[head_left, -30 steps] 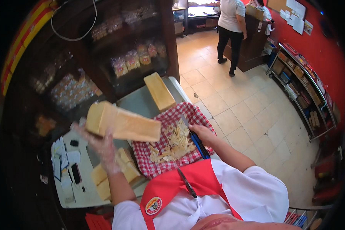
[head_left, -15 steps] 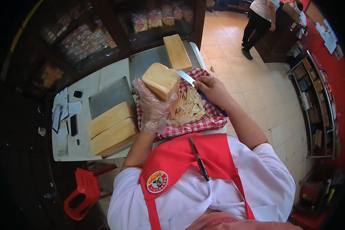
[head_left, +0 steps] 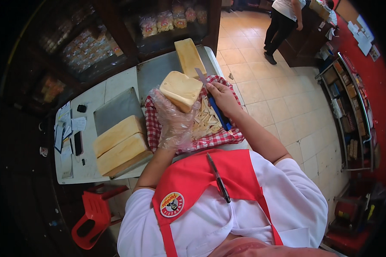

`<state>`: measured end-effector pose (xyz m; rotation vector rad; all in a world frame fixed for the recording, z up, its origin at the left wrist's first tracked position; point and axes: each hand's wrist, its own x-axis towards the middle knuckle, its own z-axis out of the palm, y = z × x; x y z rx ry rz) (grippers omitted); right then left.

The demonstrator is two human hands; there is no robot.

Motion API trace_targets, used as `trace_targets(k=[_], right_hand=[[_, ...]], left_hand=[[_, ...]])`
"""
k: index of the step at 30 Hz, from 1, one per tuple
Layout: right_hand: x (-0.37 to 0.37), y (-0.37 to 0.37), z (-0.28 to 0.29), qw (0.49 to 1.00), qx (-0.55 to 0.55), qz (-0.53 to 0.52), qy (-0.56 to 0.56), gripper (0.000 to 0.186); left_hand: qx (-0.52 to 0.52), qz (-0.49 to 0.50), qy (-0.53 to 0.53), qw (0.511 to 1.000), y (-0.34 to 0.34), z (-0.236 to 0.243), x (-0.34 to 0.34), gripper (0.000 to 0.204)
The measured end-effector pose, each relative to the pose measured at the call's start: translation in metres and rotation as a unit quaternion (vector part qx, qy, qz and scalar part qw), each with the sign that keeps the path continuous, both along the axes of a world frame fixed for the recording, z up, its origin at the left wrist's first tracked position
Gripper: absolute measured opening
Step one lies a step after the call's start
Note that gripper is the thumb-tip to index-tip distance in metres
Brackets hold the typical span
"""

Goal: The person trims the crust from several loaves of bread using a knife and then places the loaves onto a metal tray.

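Observation:
My left hand (head_left: 171, 122), in a clear plastic glove, grips a bread loaf (head_left: 179, 88) that is held on end, its squarish face upward. My right hand (head_left: 221, 96) is bare and closed on a knife (head_left: 201, 75), whose blade points up just right of the loaf's top; I cannot tell if they touch. A long blue object (head_left: 221, 115) extends below that hand. Both hands are over a red-and-white checkered cloth (head_left: 152, 118) holding a pile of pale crust strips (head_left: 203, 126).
On the white table (head_left: 73, 169) are paired loaves (head_left: 116, 145), another loaf (head_left: 188, 55), metal trays (head_left: 113, 111), papers and a phone. A dark glass cabinet (head_left: 131, 43) stands behind, a red chair (head_left: 90, 218) lower left, a shelved cart (head_left: 347, 111) right. A person (head_left: 283, 25) stands by a counter.
The loaf has turned from lengthwise to on end, moving right toward the knife. Over the last half second the blade has tilted more upright. The view has also shifted.

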<state>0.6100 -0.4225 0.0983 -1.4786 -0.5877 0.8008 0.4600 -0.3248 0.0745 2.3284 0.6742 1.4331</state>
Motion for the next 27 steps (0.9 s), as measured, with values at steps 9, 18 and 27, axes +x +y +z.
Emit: trace_targets(k=[9,18,27], right_hand=[[-0.042,0.002,-0.010,0.999,-0.004,0.038,-0.022,0.029],[-0.031,0.013,-0.003,0.999,0.021,0.003,-0.048,0.030],[-0.046,0.001,-0.040,0.983,0.061,0.095,-0.146,0.029]], left_hand=[[-0.055,0.071,0.040,0.995,0.013,0.008,0.002,0.118],[-0.070,0.086,0.043,0.993,0.015,0.007,0.009,0.117],[-0.071,0.055,0.019,0.996,0.031,-0.002,0.019,0.114]])
